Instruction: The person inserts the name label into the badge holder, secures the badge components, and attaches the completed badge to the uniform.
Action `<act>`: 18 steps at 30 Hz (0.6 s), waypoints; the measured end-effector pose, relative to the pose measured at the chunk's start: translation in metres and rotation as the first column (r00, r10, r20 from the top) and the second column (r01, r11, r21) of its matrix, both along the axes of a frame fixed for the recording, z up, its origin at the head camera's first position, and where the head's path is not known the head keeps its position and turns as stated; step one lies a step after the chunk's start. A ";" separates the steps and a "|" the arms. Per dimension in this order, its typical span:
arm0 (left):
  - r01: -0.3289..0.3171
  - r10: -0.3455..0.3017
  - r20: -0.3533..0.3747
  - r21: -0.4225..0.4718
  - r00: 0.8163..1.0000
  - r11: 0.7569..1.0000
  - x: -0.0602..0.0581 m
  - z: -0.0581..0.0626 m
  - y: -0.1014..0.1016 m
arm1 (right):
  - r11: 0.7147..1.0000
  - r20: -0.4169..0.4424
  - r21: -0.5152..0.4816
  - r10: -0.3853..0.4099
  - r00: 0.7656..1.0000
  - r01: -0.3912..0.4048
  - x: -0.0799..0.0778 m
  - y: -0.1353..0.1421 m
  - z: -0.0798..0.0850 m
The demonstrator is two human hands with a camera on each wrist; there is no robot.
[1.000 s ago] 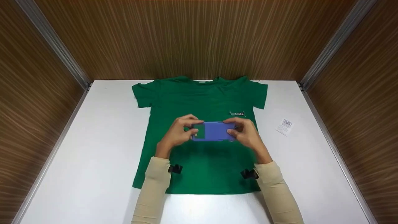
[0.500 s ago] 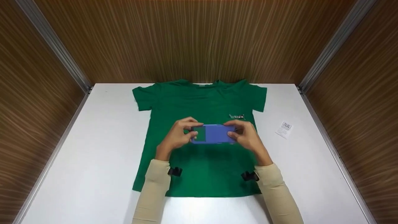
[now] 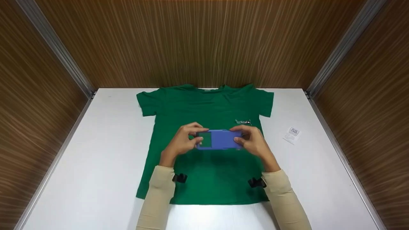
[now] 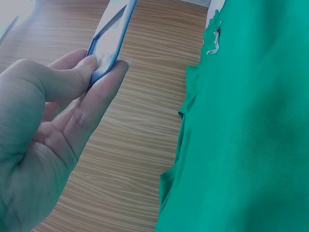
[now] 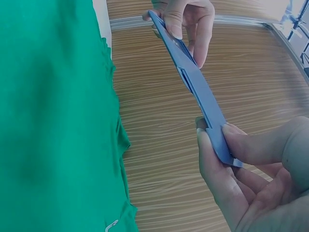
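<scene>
A flat blue-purple card holder (image 3: 225, 139) with a see-through window at its left end is held up between both hands, over a green T-shirt (image 3: 204, 179). The left hand (image 3: 183, 140) pinches the window end between thumb and fingers. At the opposite, solid end the right hand (image 3: 252, 139) grips it the same way. In the right wrist view the card holder (image 5: 198, 87) is seen nearly edge-on, with the left hand (image 5: 193, 21) at its far end. A small strap clip (image 3: 243, 122) lies on the shirt's right chest.
A white printed card (image 3: 292, 135) lies on the white table (image 3: 319, 179), right of the shirt. Wood-grain panels (image 3: 198, 41) with metal edge strips close off the back and both sides.
The whole scene has shifted slightly down in the head view. Both hands keep the same hold on the card holder, and the shirt, clip and white card lie as before.
</scene>
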State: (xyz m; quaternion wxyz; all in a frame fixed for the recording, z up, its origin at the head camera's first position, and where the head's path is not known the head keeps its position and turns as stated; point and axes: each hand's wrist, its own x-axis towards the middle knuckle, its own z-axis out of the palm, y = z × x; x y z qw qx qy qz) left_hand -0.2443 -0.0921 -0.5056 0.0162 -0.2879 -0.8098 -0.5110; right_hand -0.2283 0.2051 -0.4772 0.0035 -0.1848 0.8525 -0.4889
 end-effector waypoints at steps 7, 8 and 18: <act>-0.003 0.003 -0.004 -0.008 1.000 1.000 0.000 0.000 -0.001 | 1.000 0.016 0.005 -0.005 1.000 0.005 0.000 0.001 0.002; -0.005 0.005 -0.006 -0.011 1.000 1.000 0.000 0.000 -0.001 | 1.000 0.017 0.003 -0.005 1.000 0.005 0.000 0.001 0.002; -0.016 0.016 -0.003 -0.015 1.000 1.000 0.000 0.000 -0.002 | 1.000 0.023 -0.005 0.006 1.000 -0.005 -0.001 0.004 0.002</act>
